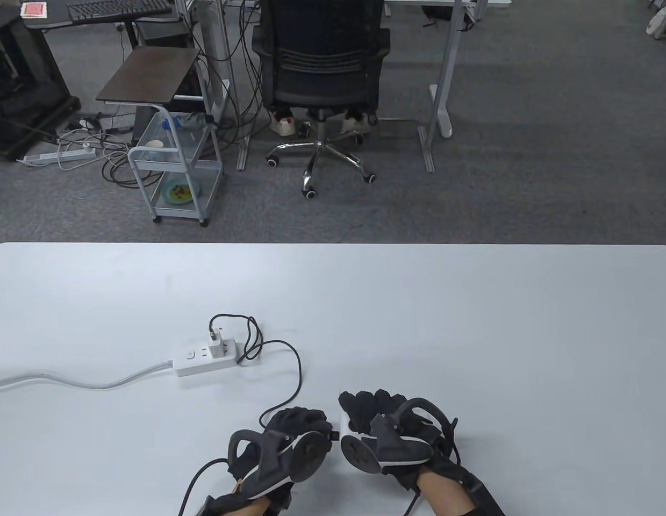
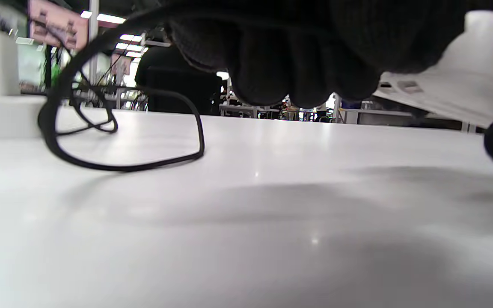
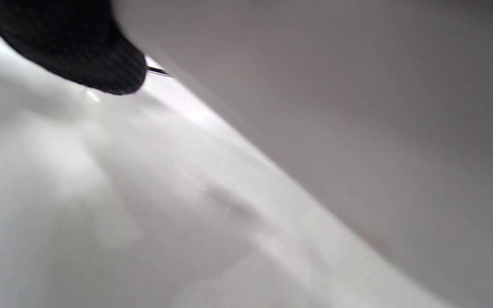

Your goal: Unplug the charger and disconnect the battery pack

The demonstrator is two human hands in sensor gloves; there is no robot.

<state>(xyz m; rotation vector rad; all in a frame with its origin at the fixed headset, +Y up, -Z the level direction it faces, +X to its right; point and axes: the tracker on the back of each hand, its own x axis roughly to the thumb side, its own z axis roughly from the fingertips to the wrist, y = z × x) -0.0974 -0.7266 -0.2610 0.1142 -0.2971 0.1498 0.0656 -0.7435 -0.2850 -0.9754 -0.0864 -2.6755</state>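
Both hands sat close together near the front edge of the table. The right hand gripped the white pack, its fingers curled over the top; in the left wrist view the pack showed tilted off the table. The left hand was closed at the pack's left end, where the black cable ran in; it probably pinched the plug, though the fingers hid it. From there the cable looped back across the table to the charger, which stood plugged into the white strip further back and to the left. The right wrist view was blurred and showed only a dark fingertip against a pale surface.
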